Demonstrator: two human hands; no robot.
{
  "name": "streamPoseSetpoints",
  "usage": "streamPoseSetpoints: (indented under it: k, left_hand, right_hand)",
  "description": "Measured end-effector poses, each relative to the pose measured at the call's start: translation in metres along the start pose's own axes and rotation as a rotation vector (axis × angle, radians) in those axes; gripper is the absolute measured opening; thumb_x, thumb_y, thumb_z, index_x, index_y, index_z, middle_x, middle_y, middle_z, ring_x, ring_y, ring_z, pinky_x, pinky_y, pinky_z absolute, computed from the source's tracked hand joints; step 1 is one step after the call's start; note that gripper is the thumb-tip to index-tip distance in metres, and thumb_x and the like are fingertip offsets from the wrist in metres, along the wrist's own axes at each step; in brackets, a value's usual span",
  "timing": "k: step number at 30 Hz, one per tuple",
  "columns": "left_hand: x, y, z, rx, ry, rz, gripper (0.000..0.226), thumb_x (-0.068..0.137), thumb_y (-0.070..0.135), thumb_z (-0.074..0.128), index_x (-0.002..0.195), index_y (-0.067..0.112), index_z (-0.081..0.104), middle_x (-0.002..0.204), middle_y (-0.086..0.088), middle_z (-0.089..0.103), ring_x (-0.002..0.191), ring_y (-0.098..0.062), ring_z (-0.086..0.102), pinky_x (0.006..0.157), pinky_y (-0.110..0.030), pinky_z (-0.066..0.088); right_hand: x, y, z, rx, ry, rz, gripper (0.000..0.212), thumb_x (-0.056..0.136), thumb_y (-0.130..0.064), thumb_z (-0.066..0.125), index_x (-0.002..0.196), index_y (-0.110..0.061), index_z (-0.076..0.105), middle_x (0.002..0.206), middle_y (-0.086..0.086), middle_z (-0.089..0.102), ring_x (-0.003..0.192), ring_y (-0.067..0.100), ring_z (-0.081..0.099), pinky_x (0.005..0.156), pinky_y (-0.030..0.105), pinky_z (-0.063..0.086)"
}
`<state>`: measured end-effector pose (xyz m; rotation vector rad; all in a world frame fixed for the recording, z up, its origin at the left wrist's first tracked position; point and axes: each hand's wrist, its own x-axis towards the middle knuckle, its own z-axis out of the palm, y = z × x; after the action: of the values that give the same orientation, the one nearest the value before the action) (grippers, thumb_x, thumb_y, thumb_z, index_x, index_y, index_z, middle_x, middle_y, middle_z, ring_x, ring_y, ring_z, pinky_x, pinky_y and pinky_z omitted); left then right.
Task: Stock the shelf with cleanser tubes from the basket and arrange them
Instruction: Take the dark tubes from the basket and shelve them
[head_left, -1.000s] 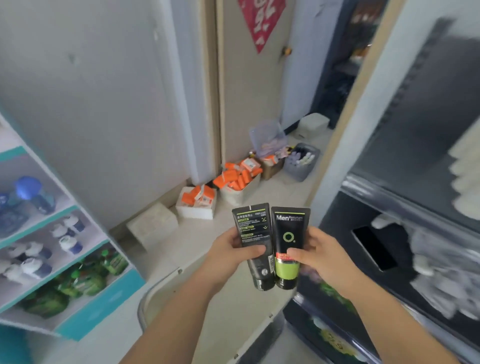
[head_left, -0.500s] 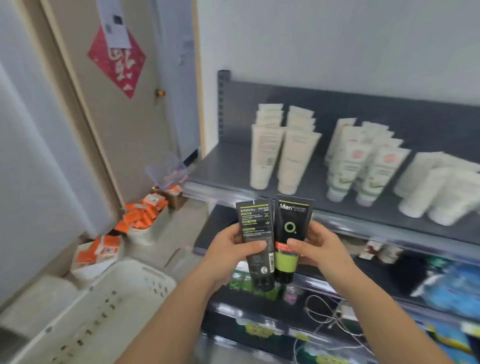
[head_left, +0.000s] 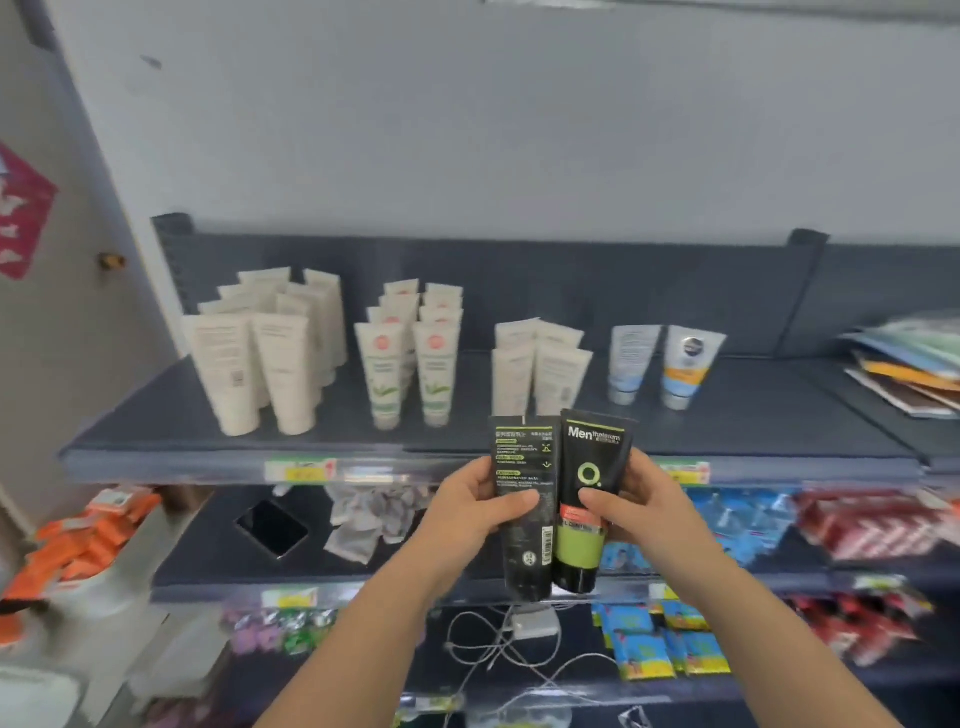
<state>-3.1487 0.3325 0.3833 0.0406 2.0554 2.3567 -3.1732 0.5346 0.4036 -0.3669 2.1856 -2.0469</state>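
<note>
The left hand (head_left: 470, 512) grips the back-label tube (head_left: 523, 519) and the right hand (head_left: 641, 506) grips the green-banded tube (head_left: 584, 540). Both hang cap down, touching side by side, in front of the top shelf's (head_left: 779, 431) front edge. Rows of white tubes (head_left: 260, 364) stand toward its left end, with two pale blue tubes (head_left: 631, 364) right of middle. At far left, what seems a white tub (head_left: 119, 566) holds orange packs (head_left: 78, 540).

Two black plastic tubes (head_left: 524, 499) with a slight sheen; white tubes (head_left: 228, 369) look matt plastic; the dark shelf (head_left: 727, 426) is smooth matt metal; the phone (head_left: 271, 528) is glossy
</note>
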Motion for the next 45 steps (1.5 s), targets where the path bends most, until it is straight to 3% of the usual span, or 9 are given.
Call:
streamPoseSetpoints:
  k: [5, 9, 21, 24, 27, 33, 37, 41, 45]
  left_hand:
    - [0.038, 0.009, 0.068, 0.041, -0.125, 0.055, 0.032, 0.085, -0.003, 0.067, 0.116, 0.006, 0.063, 0.108, -0.008, 0.073, 0.097, -0.02, 0.07, 0.082, -0.027, 0.055]
    - [0.064, -0.01, 0.109, -0.048, -0.108, 0.03, 0.037, 0.078, 0.013, 0.074, 0.114, 0.011, 0.066, 0.111, -0.013, 0.072, 0.107, -0.034, 0.066, 0.095, -0.048, 0.052]
    - [0.182, 0.043, 0.149, -0.007, -0.268, 0.211, 0.031, 0.079, 0.005, 0.071, 0.105, 0.022, 0.07, 0.105, -0.004, 0.073, 0.098, -0.021, 0.069, 0.085, -0.038, 0.055]
    - [0.205, 0.049, 0.149, -0.016, -0.271, 0.216, 0.032, 0.081, 0.005, 0.068, 0.109, 0.02, 0.07, 0.108, -0.006, 0.073, 0.102, -0.025, 0.068, 0.09, -0.042, 0.053]
    - [0.225, 0.049, 0.15, -0.005, -0.271, 0.233, 0.031, 0.088, -0.003, 0.06, 0.113, 0.015, 0.067, 0.103, -0.001, 0.074, 0.096, -0.017, 0.069, 0.08, -0.029, 0.056]
    - [0.245, 0.02, 0.153, 0.037, -0.149, 0.239, 0.033, 0.087, -0.008, 0.062, 0.108, 0.016, 0.067, 0.093, 0.007, 0.075, 0.088, -0.005, 0.069, 0.071, -0.015, 0.052]
    - [0.254, -0.004, 0.153, 0.062, -0.069, 0.224, 0.035, 0.085, -0.008, 0.064, 0.106, 0.02, 0.066, 0.096, 0.008, 0.075, 0.091, -0.005, 0.069, 0.074, -0.015, 0.052]
    - [0.258, -0.011, 0.152, 0.122, -0.029, 0.211, 0.037, 0.085, -0.007, 0.065, 0.11, 0.021, 0.065, 0.1, 0.007, 0.074, 0.094, -0.007, 0.068, 0.076, -0.017, 0.053]
    - [0.257, 0.002, 0.152, 0.273, -0.016, 0.267, 0.028, 0.087, 0.002, 0.068, 0.107, 0.021, 0.064, 0.101, 0.007, 0.073, 0.098, -0.011, 0.067, 0.083, -0.024, 0.054]
  right_hand:
    - [0.007, -0.006, -0.06, -0.163, 0.113, -0.105, 0.022, 0.088, 0.0, 0.064, 0.092, -0.022, 0.067, 0.088, -0.007, 0.073, 0.086, 0.007, 0.067, 0.076, 0.021, 0.052]
    - [0.018, 0.007, -0.083, -0.289, 0.164, -0.143, 0.036, 0.086, 0.008, 0.061, 0.086, -0.026, 0.073, 0.086, -0.008, 0.076, 0.084, 0.007, 0.07, 0.077, 0.025, 0.053]
    - [0.105, -0.042, -0.158, -0.244, 0.301, -0.339, 0.027, 0.083, 0.008, 0.067, 0.092, -0.018, 0.063, 0.069, -0.004, 0.072, 0.067, 0.007, 0.066, 0.066, 0.02, 0.052]
    - [0.128, -0.054, -0.172, -0.246, 0.337, -0.372, 0.022, 0.083, 0.001, 0.07, 0.092, -0.019, 0.065, 0.071, -0.001, 0.073, 0.07, 0.012, 0.067, 0.071, 0.028, 0.053]
    - [0.148, -0.055, -0.178, -0.348, 0.352, -0.396, 0.022, 0.084, -0.004, 0.071, 0.091, -0.024, 0.065, 0.073, -0.005, 0.073, 0.076, 0.009, 0.067, 0.079, 0.027, 0.051]
    - [0.175, -0.028, -0.185, -0.382, 0.315, -0.324, 0.021, 0.084, -0.001, 0.071, 0.086, -0.021, 0.066, 0.074, -0.011, 0.072, 0.076, 0.0, 0.067, 0.076, 0.011, 0.047]
    - [0.185, -0.016, -0.196, -0.37, 0.293, -0.302, 0.018, 0.085, -0.006, 0.071, 0.085, -0.024, 0.069, 0.078, -0.01, 0.072, 0.081, 0.002, 0.067, 0.08, 0.014, 0.048]
    - [0.192, -0.022, -0.209, -0.438, 0.095, -0.227, 0.016, 0.087, -0.013, 0.07, 0.092, -0.028, 0.07, 0.092, -0.013, 0.073, 0.09, -0.001, 0.066, 0.079, 0.01, 0.049]
    - [0.199, -0.028, -0.226, -0.684, -0.084, -0.136, 0.013, 0.087, -0.026, 0.069, 0.095, -0.036, 0.065, 0.096, -0.016, 0.067, 0.09, 0.002, 0.063, 0.08, 0.024, 0.052]
